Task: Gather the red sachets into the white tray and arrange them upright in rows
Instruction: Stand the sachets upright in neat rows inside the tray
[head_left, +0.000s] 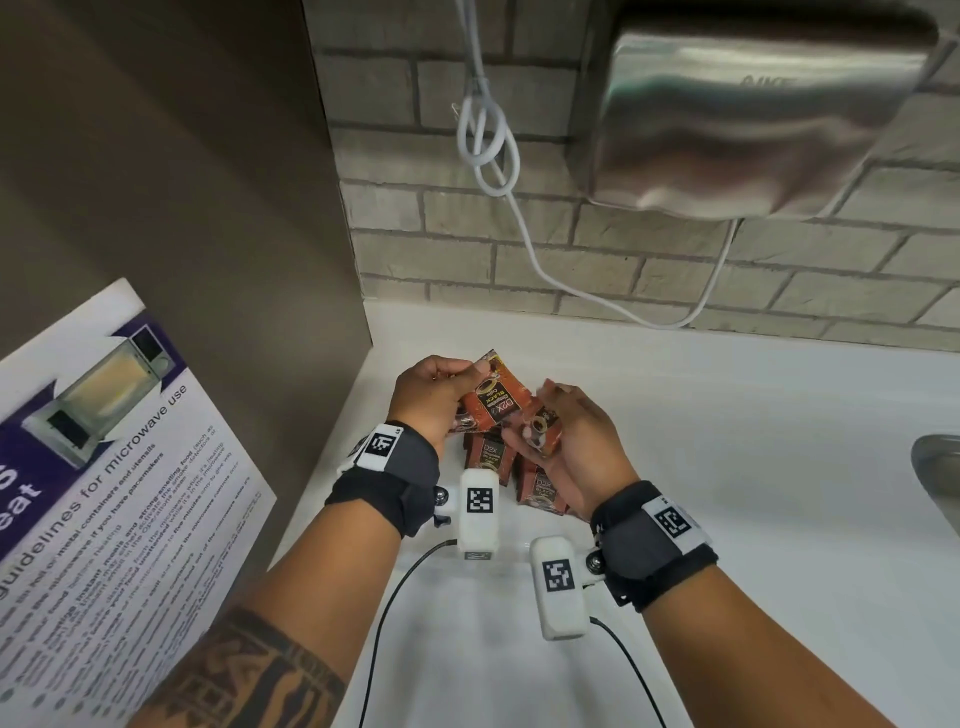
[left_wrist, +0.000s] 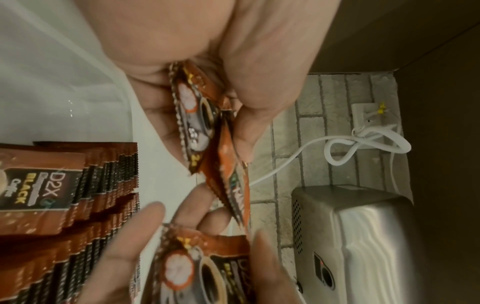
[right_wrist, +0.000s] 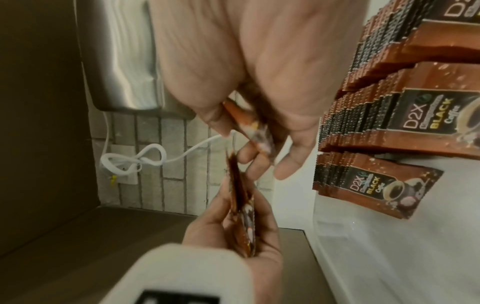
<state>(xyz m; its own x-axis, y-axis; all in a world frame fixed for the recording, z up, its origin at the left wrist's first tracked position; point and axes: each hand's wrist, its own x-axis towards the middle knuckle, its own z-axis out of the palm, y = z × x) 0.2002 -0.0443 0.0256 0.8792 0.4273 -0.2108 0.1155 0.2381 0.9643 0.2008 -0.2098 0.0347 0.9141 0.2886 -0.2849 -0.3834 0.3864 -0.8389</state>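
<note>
Item: red-brown foil coffee sachets, flat, crimped at the edges.

Location: a small sheaf of sachets (head_left: 491, 400) held above the white counter (head_left: 727, 441), pinched in the curled fingers of the left hand (head_left: 428, 397). The right hand (head_left: 576, 441) pinches a single sachet (head_left: 543, 431) just right of it. Packed rows of sachets (right_wrist: 405, 115) stand on edge below and nearer; the white tray's walls cannot be told apart from the counter.

Handling, judged: light, thin, pliable, glossy and likely slippery in a stack. Best taken by the flat faces near a crimped end, thumb against fingers.

Surroundings: grey brick wall (head_left: 467, 249), steel hand dryer (head_left: 753, 114), white cable (head_left: 488, 150).
</note>
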